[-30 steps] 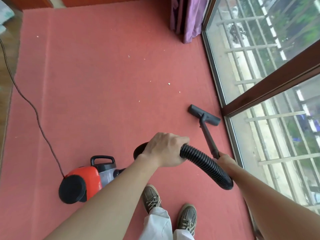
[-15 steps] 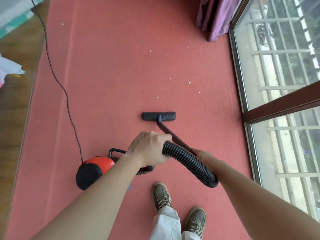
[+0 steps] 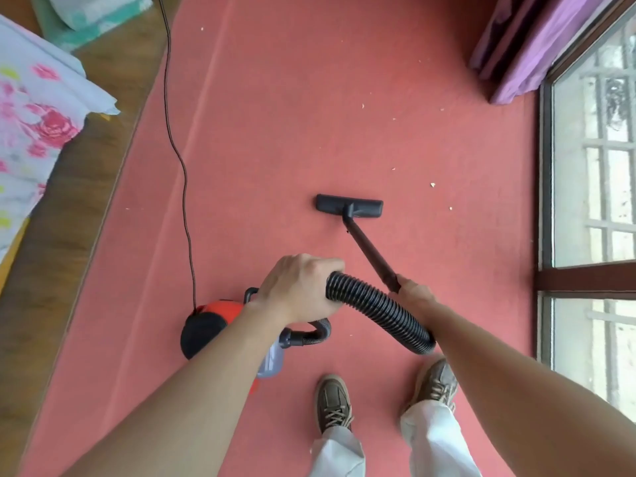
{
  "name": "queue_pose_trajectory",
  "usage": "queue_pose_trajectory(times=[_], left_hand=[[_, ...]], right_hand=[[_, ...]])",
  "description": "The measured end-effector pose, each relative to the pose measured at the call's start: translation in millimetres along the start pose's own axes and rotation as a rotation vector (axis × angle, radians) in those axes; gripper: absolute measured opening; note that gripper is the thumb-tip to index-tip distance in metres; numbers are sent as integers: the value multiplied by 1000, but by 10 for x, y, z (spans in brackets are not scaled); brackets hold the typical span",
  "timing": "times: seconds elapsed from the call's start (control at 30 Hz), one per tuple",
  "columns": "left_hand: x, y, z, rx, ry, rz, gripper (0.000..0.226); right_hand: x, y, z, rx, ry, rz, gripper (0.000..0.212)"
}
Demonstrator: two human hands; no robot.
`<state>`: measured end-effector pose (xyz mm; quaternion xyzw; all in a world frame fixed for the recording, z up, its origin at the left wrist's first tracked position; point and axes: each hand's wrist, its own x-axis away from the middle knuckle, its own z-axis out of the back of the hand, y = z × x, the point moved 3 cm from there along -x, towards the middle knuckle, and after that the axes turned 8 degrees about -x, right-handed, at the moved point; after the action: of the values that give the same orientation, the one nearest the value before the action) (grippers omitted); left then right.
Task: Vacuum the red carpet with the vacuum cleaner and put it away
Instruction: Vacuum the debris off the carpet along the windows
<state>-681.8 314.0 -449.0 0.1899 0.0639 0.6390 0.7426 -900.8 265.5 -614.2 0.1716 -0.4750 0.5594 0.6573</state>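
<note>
Black flat floor nozzle [image 3: 349, 205] down mid red carpet [image 3: 275, 115]. Right hand [image 3: 414, 294] grips thin black wand [image 3: 370, 251], left hand [image 3: 299, 290] fingers curl round ribbed black hose [image 3: 378, 309]. Red-and-black canister vacuum [image 3: 213, 321] beside feet. White crumbs [image 3: 432, 184] ahead (plenty): vacuuming unfinished, stowing not begun.

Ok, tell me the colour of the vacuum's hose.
Black hose, clearest in the head view.

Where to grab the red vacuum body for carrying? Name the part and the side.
Best the black loop handle on the vacuum body, reached from above: it arches clear of the casing, leaving a gap to hook through. The left hand, now gripping the hose, sits nearest.
</note>
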Motion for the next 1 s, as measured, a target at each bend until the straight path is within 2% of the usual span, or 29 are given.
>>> queue_pose_trajectory(times=[0.27,0.63,0.83,1.0], left_hand=[[-565,459,-115,15,-45,22,14],[-1621,1486,-423,51,-73,-10,14],[-1768,1584,-491,34,-97,-16,15],[-1611,1529,-562,-7,-199,-67,13]], right_hand=[[-234,323,688,74,17,19,45],[-434,1493,1968,-39,172,-243,48],[-362,1652,2046,-94,122,-227,46],[99,1717,1521,-178,8,-187,46]])
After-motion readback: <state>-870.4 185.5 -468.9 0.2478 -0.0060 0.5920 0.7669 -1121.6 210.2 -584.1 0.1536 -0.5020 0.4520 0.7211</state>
